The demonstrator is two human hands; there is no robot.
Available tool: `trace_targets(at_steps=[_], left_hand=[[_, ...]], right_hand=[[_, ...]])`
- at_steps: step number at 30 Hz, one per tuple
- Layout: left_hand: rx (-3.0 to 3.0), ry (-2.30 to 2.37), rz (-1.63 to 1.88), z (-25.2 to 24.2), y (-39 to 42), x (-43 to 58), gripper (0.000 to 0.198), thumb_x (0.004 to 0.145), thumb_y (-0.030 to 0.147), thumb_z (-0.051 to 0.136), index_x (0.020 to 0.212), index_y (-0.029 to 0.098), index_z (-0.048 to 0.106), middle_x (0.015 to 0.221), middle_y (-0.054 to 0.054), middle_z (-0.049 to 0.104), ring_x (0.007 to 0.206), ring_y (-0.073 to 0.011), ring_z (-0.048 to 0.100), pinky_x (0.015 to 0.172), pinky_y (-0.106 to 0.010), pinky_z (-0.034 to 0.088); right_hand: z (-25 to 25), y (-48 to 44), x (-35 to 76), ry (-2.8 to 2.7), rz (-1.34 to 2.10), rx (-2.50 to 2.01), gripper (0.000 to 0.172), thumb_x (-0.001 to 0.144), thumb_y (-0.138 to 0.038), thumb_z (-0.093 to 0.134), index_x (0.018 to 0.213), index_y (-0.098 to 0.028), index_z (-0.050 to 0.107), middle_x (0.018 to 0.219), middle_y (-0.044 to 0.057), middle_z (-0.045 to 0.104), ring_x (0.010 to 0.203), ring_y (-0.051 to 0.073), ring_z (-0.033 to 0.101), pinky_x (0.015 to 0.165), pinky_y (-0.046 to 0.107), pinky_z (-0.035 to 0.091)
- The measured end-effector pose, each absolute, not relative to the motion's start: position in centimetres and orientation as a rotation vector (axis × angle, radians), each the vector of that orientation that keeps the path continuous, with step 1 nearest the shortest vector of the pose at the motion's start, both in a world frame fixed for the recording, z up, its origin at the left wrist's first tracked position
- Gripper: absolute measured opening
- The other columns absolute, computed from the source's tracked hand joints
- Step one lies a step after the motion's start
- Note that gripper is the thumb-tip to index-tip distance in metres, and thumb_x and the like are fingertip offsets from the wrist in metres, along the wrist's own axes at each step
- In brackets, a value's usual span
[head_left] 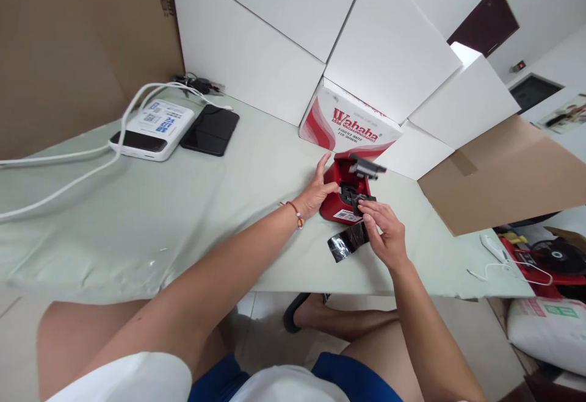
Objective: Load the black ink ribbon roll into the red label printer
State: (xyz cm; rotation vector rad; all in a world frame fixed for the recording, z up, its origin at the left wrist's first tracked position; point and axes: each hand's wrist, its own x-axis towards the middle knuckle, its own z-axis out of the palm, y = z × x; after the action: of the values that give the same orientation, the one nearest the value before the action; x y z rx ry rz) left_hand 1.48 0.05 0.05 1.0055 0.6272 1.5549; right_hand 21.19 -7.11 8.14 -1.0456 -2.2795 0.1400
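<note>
A red box-shaped device (328, 208) stands on the cloth-covered table, its grey-black lid (367, 168) raised and dark parts showing inside. My left hand (315, 194) steadies it from the left, one finger stretched along its side and the thumb over the rim near the inner parts. With fingers pressed together, my right hand (385, 231) pinches a glossy black strip (341, 247) at the device's front right. The strip runs from the opening and hangs down onto the table under that hand. What lies beneath my right fingertips is partly hidden.
Behind the device leans a Wahaha carton (350, 122) against white boxes (256, 24). Farther left are a black phone (211, 130), a white power bank (158, 127) with a white cable (126, 122), and keys (201, 83). Cardboard (503, 173) rises on the right.
</note>
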Motion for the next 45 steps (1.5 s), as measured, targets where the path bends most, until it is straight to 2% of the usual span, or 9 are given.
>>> trace_targets(at_steps=[9, 12, 15, 23, 28, 33, 37, 41, 45], left_hand=[[1.129, 0.88, 1.579, -1.6, 1.1, 1.7, 0.086, 0.079, 0.027, 0.066, 0.158, 0.035, 0.031, 0.159, -0.006, 0.044, 0.152, -0.029, 0.038, 0.122, -0.051, 0.039], [1.16, 0.914, 1.593, -1.7, 1.4, 1.7, 0.088, 0.079, 0.027, 0.067, 0.158, 0.034, 0.031, 0.161, -0.007, 0.042, 0.154, -0.0318, 0.035, 0.124, -0.054, 0.034], [1.19, 0.901, 1.605, -1.9, 1.5, 1.6, 0.089, 0.079, 0.028, 0.068, 0.159, 0.034, 0.03, 0.161, -0.008, 0.041, 0.153, -0.033, 0.036, 0.124, -0.054, 0.033], [1.152, 0.948, 1.614, -1.5, 1.4, 1.8, 0.078, 0.079, 0.03, 0.065, 0.153, 0.029, 0.039, 0.155, -0.009, 0.047, 0.148, -0.029, 0.042, 0.122, -0.047, 0.036], [0.981, 1.167, 1.721, -1.1, 1.4, 2.0, 0.033, 0.082, 0.018, 0.045, 0.11, 0.02, 0.062, 0.114, -0.007, 0.067, 0.109, -0.0196, 0.062, 0.098, -0.035, 0.05], [1.01, 1.26, 1.667, -0.6, 0.8, 1.9, 0.017, 0.068, 0.006, 0.044, 0.061, 0.021, 0.049, 0.063, 0.002, 0.053, 0.069, -0.0161, 0.05, 0.071, -0.03, 0.04], [1.085, 1.275, 1.608, 0.2, 0.3, 1.8, 0.023, 0.066, 0.003, 0.045, 0.051, 0.02, 0.041, 0.053, 0.003, 0.045, 0.061, -0.0146, 0.041, 0.065, -0.03, 0.031], [1.122, 1.3, 1.582, 0.6, 0.1, 1.6, 0.025, 0.069, 0.004, 0.046, 0.051, 0.02, 0.039, 0.053, 0.003, 0.044, 0.06, -0.0141, 0.04, 0.063, -0.03, 0.029], [1.155, 1.316, 1.575, 0.4, 0.1, 1.6, 0.023, 0.068, 0.004, 0.046, 0.052, 0.02, 0.041, 0.054, 0.003, 0.047, 0.061, -0.0142, 0.043, 0.064, -0.03, 0.03]], right_hand=[[13.1, 2.1, 18.6, -2.354, 0.375, -1.731, 0.032, 0.094, -0.039, 0.058, 0.112, -0.023, 0.078, 0.072, 0.003, 0.078, 0.059, 0.022, 0.072, 0.063, 0.033, 0.057], [13.3, 5.7, 16.8, -2.745, 0.243, -1.702, 0.033, 0.079, -0.022, 0.07, 0.111, -0.027, 0.08, 0.095, 0.003, 0.082, 0.068, 0.022, 0.072, 0.07, 0.033, 0.056], [12.4, 7.4, 15.3, -2.878, 0.243, -1.688, 0.033, 0.069, -0.013, 0.076, 0.097, -0.028, 0.083, 0.083, 0.002, 0.081, 0.071, 0.024, 0.071, 0.071, 0.033, 0.054], [14.6, 4.4, 17.2, -2.707, 0.099, -1.645, 0.034, 0.079, -0.022, 0.072, 0.112, -0.023, 0.073, 0.108, 0.007, 0.078, 0.086, 0.025, 0.071, 0.078, 0.036, 0.054], [19.4, 0.8, 24.8, -2.431, 0.332, -1.672, 0.037, 0.082, -0.044, 0.07, 0.114, -0.025, 0.071, 0.114, 0.008, 0.076, 0.089, 0.026, 0.071, 0.075, 0.038, 0.056], [17.6, 0.4, 31.6, -2.557, 0.519, -2.018, 0.028, 0.072, -0.04, 0.075, 0.096, -0.025, 0.077, 0.098, 0.006, 0.08, 0.084, 0.026, 0.072, 0.072, 0.037, 0.057], [13.5, 0.3, 32.6, -2.593, 0.514, -2.091, 0.023, 0.066, -0.032, 0.077, 0.088, -0.024, 0.078, 0.089, 0.005, 0.081, 0.076, 0.023, 0.072, 0.069, 0.034, 0.056], [11.2, -0.7, 30.8, -2.476, 0.391, -2.039, 0.031, 0.085, -0.04, 0.062, 0.106, -0.022, 0.076, 0.109, 0.01, 0.08, 0.087, 0.024, 0.072, 0.08, 0.038, 0.055], [9.3, -2.3, 28.4, -2.48, 0.431, -2.012, 0.034, 0.09, -0.052, 0.057, 0.097, -0.024, 0.075, 0.093, 0.007, 0.08, 0.081, 0.024, 0.071, 0.074, 0.035, 0.053]])
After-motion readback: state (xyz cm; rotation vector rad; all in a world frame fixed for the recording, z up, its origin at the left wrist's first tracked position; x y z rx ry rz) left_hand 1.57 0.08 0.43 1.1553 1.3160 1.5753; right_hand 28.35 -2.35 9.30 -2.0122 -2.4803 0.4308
